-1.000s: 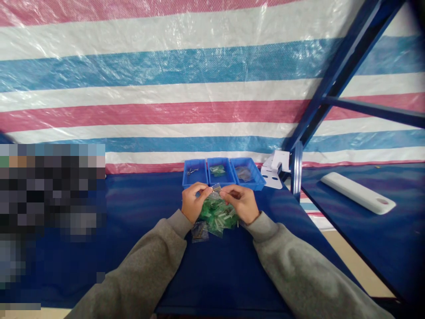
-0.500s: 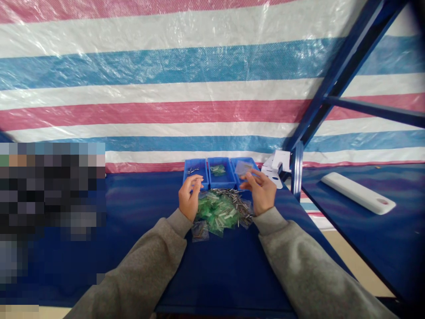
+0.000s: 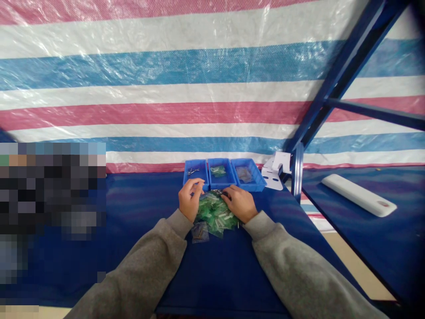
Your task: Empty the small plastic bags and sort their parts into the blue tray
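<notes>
The left hand [image 3: 190, 200], its grip slightly apart, is at the left edge of the green packets [image 3: 215, 216]; the right hand [image 3: 242, 204] reaches to the pins [image 3: 217, 192] at their far edge, though I cannot tell whether its grip is closed. The blue trays [image 3: 222, 186] stand just behind, leaving little room ahead, while the tabletop [image 3: 219, 274] stretches to its near edge.

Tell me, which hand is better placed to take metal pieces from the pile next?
The right hand, I'd judge: it rests at the metal pieces behind the green packets, while the left hand hangs farther left.
</notes>
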Demonstrator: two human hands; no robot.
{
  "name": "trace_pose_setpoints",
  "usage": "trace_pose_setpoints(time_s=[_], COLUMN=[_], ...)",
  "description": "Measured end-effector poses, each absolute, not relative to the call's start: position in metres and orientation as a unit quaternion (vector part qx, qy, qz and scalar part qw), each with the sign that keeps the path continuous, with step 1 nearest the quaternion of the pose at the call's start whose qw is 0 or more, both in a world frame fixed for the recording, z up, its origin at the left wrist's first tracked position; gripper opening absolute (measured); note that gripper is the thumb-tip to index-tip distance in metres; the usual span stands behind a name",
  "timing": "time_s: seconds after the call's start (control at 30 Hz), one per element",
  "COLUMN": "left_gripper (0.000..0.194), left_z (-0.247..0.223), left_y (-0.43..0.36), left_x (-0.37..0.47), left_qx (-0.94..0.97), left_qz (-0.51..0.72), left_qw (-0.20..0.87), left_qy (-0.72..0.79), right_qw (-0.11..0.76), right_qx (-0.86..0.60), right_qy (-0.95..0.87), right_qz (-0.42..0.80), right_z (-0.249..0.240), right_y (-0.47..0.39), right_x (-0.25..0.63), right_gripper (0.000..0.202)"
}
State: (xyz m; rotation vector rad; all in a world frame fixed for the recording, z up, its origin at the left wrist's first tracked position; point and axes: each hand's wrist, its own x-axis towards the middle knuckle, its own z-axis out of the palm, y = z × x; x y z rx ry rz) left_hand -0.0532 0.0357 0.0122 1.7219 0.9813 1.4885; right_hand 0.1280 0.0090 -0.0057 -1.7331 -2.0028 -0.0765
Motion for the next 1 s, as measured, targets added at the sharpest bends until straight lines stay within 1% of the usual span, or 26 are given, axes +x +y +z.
trace_pose_setpoints(time_s=[0.07,0.1,0.17,0.23,0.37,0.43,0.53,0.7,0.77,0.83,0.93,1.0], left_gripper=[0.020,0.020,0.020,0.020,0.021,0.021,0.021,0.020,0.020,0.019,0.019,0.026], left_z=[0.011,0.010,0.010,0.010,0.009,0.009,0.010,0.015,0.021,0.032,0.055,0.074], left_y=[0.035,0.035,0.035,0.034,0.034,0.034,0.033,0.033,0.041,0.053,0.071,0.076], left_x=[-0.053,-0.052,-0.052,-0.052,-0.053,-0.053,-0.052,-0.053,-0.064,-0.088,-0.151,-0.205], left_qx=[0.664,0.667,0.673,0.676,0.677,0.679,0.681,0.676,0.668,0.632,0.530,0.438], left_qz=[0.561,0.556,0.549,0.545,0.538,0.535,0.534,0.542,0.563,0.612,0.694,0.744], left_qw=[0.328,0.329,0.328,0.329,0.333,0.334,0.331,0.308,0.276,0.219,0.117,0.035], left_qy=[0.371,0.370,0.371,0.372,0.375,0.375,0.376,0.393,0.401,0.422,0.473,0.503], right_qw=[0.193,0.186,0.200,0.243,0.366,0.413,0.456,0.491,0.496,0.494,0.490,0.490], right_qx=[-0.642,-0.641,-0.635,-0.629,-0.610,-0.595,-0.576,-0.568,-0.568,-0.566,-0.563,-0.562], right_qy=[-0.741,-0.743,-0.745,-0.737,-0.703,-0.689,-0.678,-0.659,-0.655,-0.658,-0.663,-0.664], right_qz=[-0.039,-0.044,-0.049,-0.045,-0.005,0.016,0.032,0.047,0.050,0.051,0.054,0.057], right_z=[-0.004,-0.003,-0.002,-0.002,-0.003,-0.002,0.001,0.002,0.002,0.003,0.003,0.004], right_y=[0.010,0.011,0.011,0.010,0.006,0.003,0.000,-0.003,-0.003,-0.003,-0.003,-0.003], right_x=[0.124,0.123,0.123,0.123,0.125,0.125,0.125,0.127,0.129,0.130,0.130,0.130], right_gripper=[0.017,0.018,0.018,0.018,0.015,0.013,0.009,0.007,0.006,0.007,0.008,0.008])
